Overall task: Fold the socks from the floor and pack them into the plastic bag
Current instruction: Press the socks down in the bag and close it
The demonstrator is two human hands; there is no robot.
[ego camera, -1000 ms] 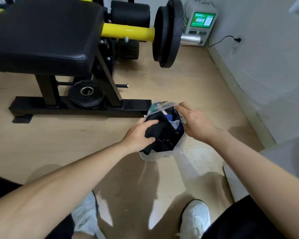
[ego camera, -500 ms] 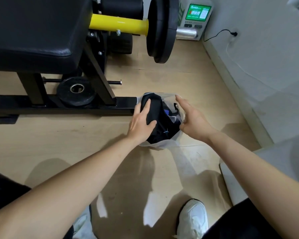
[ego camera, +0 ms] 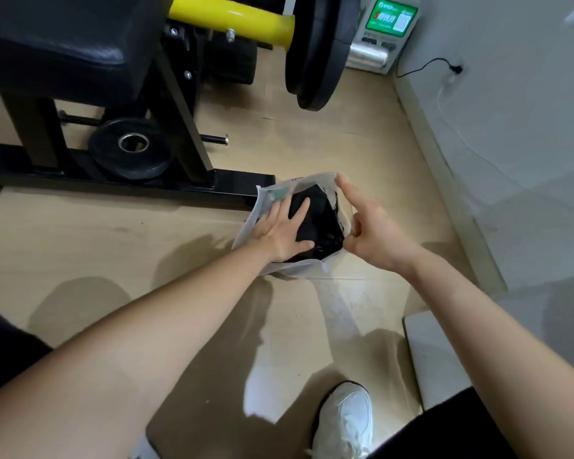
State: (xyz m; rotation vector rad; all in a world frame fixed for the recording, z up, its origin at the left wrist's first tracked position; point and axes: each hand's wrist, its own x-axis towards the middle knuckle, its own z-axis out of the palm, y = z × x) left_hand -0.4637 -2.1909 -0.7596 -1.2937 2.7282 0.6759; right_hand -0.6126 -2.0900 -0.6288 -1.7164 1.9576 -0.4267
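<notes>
A translucent white plastic bag (ego camera: 292, 269) lies open on the wooden floor, just right of the bench's base. Black folded socks (ego camera: 323, 223) fill it. My left hand (ego camera: 277, 228) reaches into the bag's mouth and presses flat on the socks with straight fingers. My right hand (ego camera: 373, 228) is at the bag's right rim, pinching the edge between thumb and curled fingers, while its index finger points up along the rim. No loose socks show on the floor.
A black weight bench frame (ego camera: 186, 185) lies close on the left, with a small weight plate (ego camera: 131, 152) on its peg. Above hang a yellow bar (ego camera: 232, 19) and large plates (ego camera: 315, 51). The wall (ego camera: 511, 127) runs on the right. My white shoe (ego camera: 345, 422) is below.
My left hand has flattened and pushed the socks deeper into the bag. My right hand has shifted to the bag's right rim and lifted it. The view has moved closer.
</notes>
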